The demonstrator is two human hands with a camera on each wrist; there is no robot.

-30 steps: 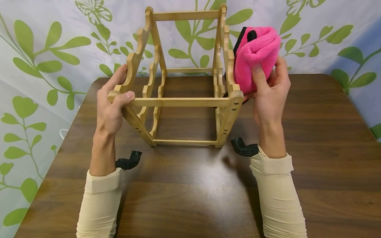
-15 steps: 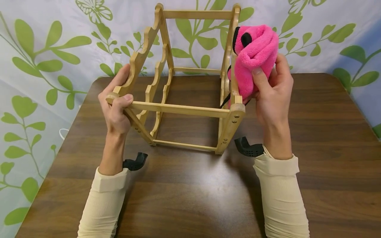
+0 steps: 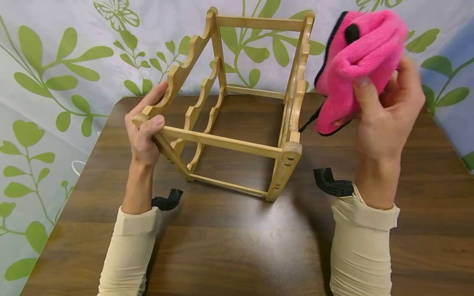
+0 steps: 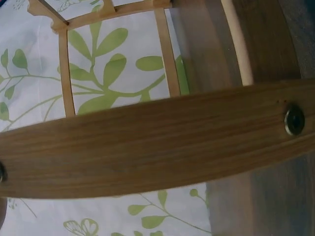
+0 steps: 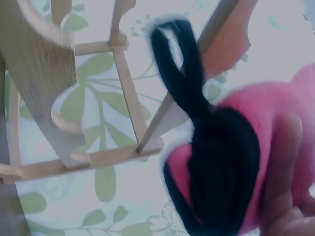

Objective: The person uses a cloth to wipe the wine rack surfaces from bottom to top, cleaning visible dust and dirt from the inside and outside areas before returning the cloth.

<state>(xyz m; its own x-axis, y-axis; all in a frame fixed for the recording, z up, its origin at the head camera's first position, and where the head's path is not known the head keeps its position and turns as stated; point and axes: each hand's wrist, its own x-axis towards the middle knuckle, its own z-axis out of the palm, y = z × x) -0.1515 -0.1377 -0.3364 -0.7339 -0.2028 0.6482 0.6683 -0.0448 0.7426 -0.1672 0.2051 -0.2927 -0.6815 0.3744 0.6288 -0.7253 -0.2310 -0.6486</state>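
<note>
A light wooden rack (image 3: 226, 144) with scalloped rails stands turned at an angle on the table. My left hand (image 3: 142, 135) grips its near left top corner, thumb over the front bar. In the left wrist view a wooden post (image 4: 157, 140) of the rack with metal fasteners fills the middle; the left fingers barely show there. To the right of the rack, my right hand (image 3: 390, 111) holds a bunched pink plush cloth (image 3: 355, 70) with black edging, apart from the wood. In the right wrist view a black loop (image 5: 179, 73) hangs off the pink cloth (image 5: 266, 103).
A dark brown wooden table (image 3: 237, 242) lies under everything. Behind it hangs a white curtain (image 3: 70, 135) printed with green leaves and butterflies. Black wrist mounts (image 3: 333, 183) stick out from both cream sleeves (image 3: 361, 246). A white cord (image 3: 77, 167) shows at the left table edge.
The rack has swung round, its far end shifting right and its near right corner coming closer. My right hand has carried the cloth away to the right and up. My left hand keeps its grip.
</note>
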